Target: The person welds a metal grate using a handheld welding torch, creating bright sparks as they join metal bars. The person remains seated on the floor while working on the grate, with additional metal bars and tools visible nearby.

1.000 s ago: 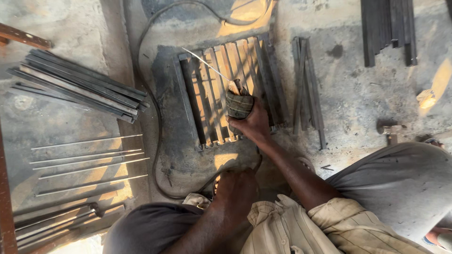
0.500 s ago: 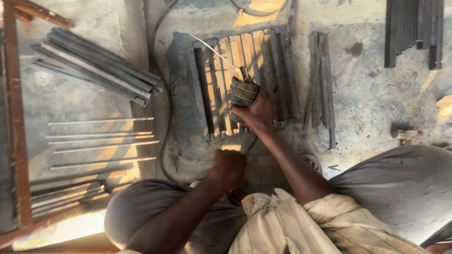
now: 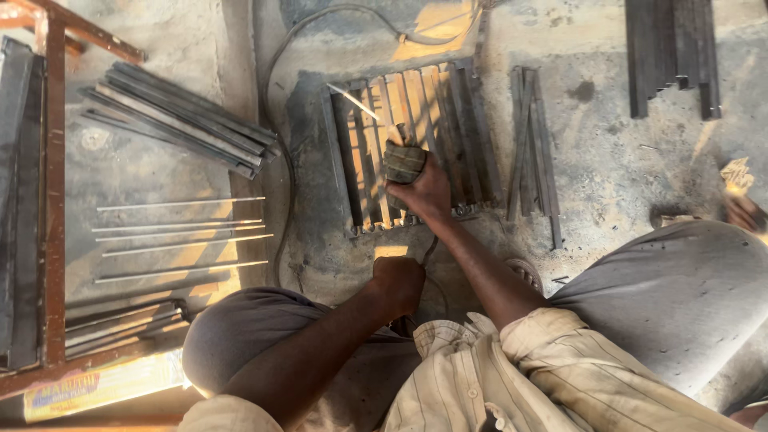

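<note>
My right hand (image 3: pixel 424 192) grips a welding electrode holder (image 3: pixel 402 160) with a thin rod (image 3: pixel 360 104) angled up to the left. The rod's tip rests near the top left bar of a small metal grille (image 3: pixel 416 148) lying flat on the concrete floor. My left hand (image 3: pixel 398 284) is closed in a fist near my knees, just below the grille's near edge; what it holds, if anything, is hidden. A dark cable (image 3: pixel 282 160) loops around the grille's left side.
A pile of flat steel bars (image 3: pixel 180 120) lies to the left, with several thin welding rods (image 3: pixel 180 236) below it. More loose bars (image 3: pixel 532 144) sit right of the grille and dark steel strips (image 3: pixel 668 52) at top right. A rusty red frame (image 3: pixel 52 200) runs along the left edge.
The view has shifted, bringing the red frame into sight on the left. My right hand with the holder stays over the grille; my left hand has barely moved.
</note>
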Tool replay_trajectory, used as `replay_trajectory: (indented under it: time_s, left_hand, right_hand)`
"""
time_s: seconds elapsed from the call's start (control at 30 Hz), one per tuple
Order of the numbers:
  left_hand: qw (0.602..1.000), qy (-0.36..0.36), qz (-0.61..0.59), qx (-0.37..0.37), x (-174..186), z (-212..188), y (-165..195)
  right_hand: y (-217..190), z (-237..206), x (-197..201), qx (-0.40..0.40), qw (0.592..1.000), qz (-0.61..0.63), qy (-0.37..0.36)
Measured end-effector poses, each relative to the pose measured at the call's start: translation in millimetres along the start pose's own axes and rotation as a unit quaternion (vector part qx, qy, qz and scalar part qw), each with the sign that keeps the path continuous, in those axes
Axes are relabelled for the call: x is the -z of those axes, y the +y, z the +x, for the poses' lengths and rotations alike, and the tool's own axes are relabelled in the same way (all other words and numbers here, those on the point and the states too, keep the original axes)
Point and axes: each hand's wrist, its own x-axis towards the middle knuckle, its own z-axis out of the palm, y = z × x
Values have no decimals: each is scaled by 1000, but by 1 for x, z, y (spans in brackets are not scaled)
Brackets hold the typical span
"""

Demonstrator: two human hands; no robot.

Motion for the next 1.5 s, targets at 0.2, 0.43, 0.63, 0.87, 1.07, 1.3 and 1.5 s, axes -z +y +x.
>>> replay_trajectory:
  time_s: [0.2, 0.43, 0.63, 0.87, 1.07, 1.3, 1.5]
  left_hand:
    - [1000, 7, 3, 9, -4, -2, 1]
    - [998, 50, 38, -16, -12, -6, 1]
    - [998, 38, 36, -16, -16, -2, 2]
    - [998, 46, 39, -17, -23, -2, 4]
    - [999, 14, 42, -18, -20, 0, 5]
    - [1000, 8, 15, -11, -21, 0, 5]
    - [1000, -30, 6, 3, -14, -3, 6]
  right_hand:
    - [0, 1, -3, 21, 1000, -22, 3]
    - [11, 2, -4, -10, 998, -59, -3]
    - [12, 0, -5, 4, 997, -71, 0]
    - [10, 1, -1, 1, 994, -112, -3]
    - [9, -10, 5, -11, 997, -78, 24]
    - [30, -3, -5, 16, 999, -21, 23]
    - [36, -5, -10, -13, 999, -41, 18]
